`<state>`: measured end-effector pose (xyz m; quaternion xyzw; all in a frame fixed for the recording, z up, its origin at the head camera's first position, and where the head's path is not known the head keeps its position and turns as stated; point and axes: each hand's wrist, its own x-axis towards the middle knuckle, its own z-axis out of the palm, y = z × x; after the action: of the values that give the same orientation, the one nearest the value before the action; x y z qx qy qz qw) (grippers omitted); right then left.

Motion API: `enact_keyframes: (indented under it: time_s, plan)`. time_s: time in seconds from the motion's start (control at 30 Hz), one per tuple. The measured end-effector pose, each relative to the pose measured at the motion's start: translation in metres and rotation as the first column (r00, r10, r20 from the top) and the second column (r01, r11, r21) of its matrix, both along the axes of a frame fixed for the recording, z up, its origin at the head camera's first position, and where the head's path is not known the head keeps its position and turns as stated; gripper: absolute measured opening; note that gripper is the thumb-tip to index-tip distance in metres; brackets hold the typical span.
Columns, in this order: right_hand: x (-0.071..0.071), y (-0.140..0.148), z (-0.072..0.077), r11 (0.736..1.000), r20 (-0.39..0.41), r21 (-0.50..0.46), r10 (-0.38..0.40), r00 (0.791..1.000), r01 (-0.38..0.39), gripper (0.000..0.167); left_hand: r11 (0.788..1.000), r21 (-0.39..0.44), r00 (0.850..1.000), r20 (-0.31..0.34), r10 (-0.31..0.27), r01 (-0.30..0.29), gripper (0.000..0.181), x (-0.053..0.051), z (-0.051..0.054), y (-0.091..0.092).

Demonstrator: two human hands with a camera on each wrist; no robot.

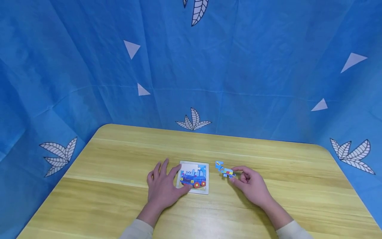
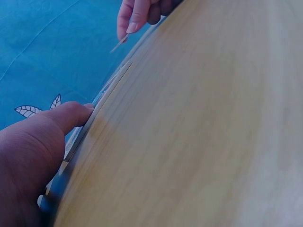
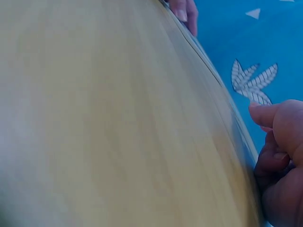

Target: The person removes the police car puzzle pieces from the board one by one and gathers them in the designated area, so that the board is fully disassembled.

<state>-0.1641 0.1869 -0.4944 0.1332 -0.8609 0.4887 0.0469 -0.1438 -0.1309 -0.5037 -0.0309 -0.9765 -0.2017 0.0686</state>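
Right hand (image 1: 251, 184) with puzzle piece (image 1: 228, 172) — left hand (image 1: 163, 190) on tray (image 1: 207, 181) (white-rimmed)

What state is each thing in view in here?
Framed puzzle: flat on the table, partly filled, pale gap upper left.
Puzzle piece: pinched by the right hand, off the table.
Blue piece at its left: outside the puzzle, whether touching unclear.
Left hand: fingers spread, touching the puzzle.
Curtain: hanging, creased.

Puzzle tray (image 1: 207, 181) on the tabletop (image 1: 113, 196), my left grip (image 1: 163, 191) at its left side; now right of it, puzzle piece (image 1: 228, 172) in my right grip (image 1: 252, 186); far behind, the curtain (image 1: 191, 59)!
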Motion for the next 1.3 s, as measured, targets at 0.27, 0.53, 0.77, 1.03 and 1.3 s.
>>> enact_keyframes:
  time_s: [0.27, 0.53, 0.77, 1.03, 1.3]
  plan:
    - [-0.016, 0.019, -0.001, 0.997, 0.013, 0.057, -0.049, 0.999, 0.048, 0.028, 1.000, -0.010, 1.000, 0.004, -0.005, 0.005, 0.085, 0.000, 0.000, -0.001]
    - [-0.032, 0.018, 0.001, 0.987, 0.036, 0.152, -0.063, 0.997, 0.057, 0.029, 1.000, -0.009, 1.000, 0.003, -0.005, 0.005, 0.085, 0.000, 0.001, -0.001]
    - [-0.032, 0.014, 0.005, 0.975, 0.059, 0.211, -0.087, 0.994, 0.073, 0.030, 1.000, -0.012, 1.000, 0.007, -0.005, 0.005, 0.085, -0.001, 0.001, 0.000]
    - [-0.031, 0.011, 0.002, 0.969, 0.080, 0.222, -0.131, 0.988, 0.110, 0.033, 1.000, -0.011, 1.000, 0.026, 0.000, 0.000, 0.084, 0.000, 0.002, 0.000]
    - [-0.028, 0.009, 0.000, 0.972, 0.070, 0.195, -0.145, 0.987, 0.129, 0.034, 1.000, -0.005, 1.000, 0.025, 0.001, -0.001, 0.084, 0.000, 0.001, 0.000]
